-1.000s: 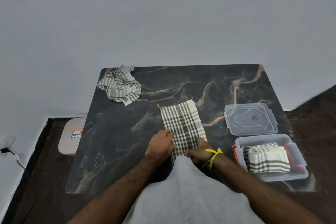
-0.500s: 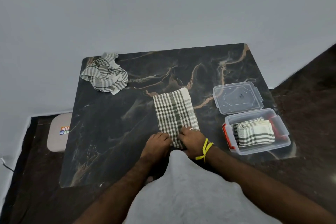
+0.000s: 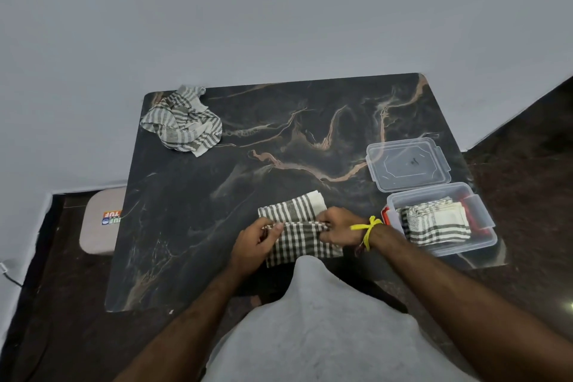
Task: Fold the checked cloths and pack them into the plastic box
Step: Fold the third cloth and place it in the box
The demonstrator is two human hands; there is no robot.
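While your left hand and right hand each pinch an end of the folded edge, grip clamped on the checked cloth at the near edge of the table, treat the item as light, limp and prone to slipping out of square. Take hold at the corners, judged best for a clean crease. Also listed: plastic box at right, open, folded cloths inside; lid behind it; crumpled cloth at the far left corner.
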